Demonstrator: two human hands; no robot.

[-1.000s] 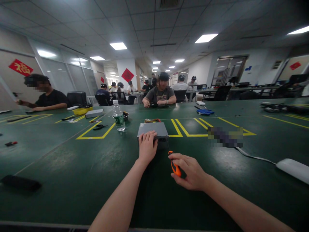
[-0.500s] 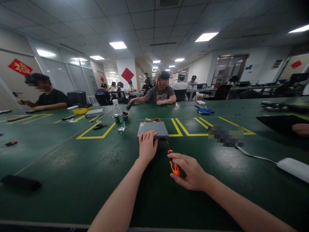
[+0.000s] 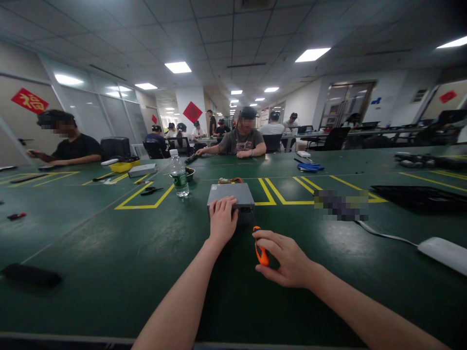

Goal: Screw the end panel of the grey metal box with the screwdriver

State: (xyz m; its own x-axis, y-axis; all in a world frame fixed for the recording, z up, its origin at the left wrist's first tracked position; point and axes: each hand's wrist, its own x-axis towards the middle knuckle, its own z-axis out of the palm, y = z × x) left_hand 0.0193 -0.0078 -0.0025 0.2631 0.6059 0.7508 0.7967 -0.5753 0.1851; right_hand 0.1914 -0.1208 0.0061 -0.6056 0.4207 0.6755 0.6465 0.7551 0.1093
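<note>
A grey metal computer power supply (image 3: 239, 192) sits on the green table, its socket side turned toward me. My left hand (image 3: 223, 216) grips its near edge, the fingers laid over the top and the thumb along the front face. In my right hand (image 3: 282, 253) is an orange and black screwdriver (image 3: 261, 253), pinched by its handle between fingers and thumb. The thin shaft points up at the lower right corner of the power supply; whether the tip touches a screw is too small to tell. Coloured cables (image 3: 230, 180) lie behind the power supply.
A water bottle (image 3: 179, 177) and a metal bowl (image 3: 190, 173) stand left of the power supply. To the right lie a blurred power strip (image 3: 339, 204), a white cable and a dark flat panel (image 3: 419, 195). Across the table sits a co-worker (image 3: 241, 138); another person is at left.
The screwdriver handle has turned and shifted slightly in my right hand. My left hand stays on the power supply. At far right, another person's hand has left the dark panel, which now lies flat.
</note>
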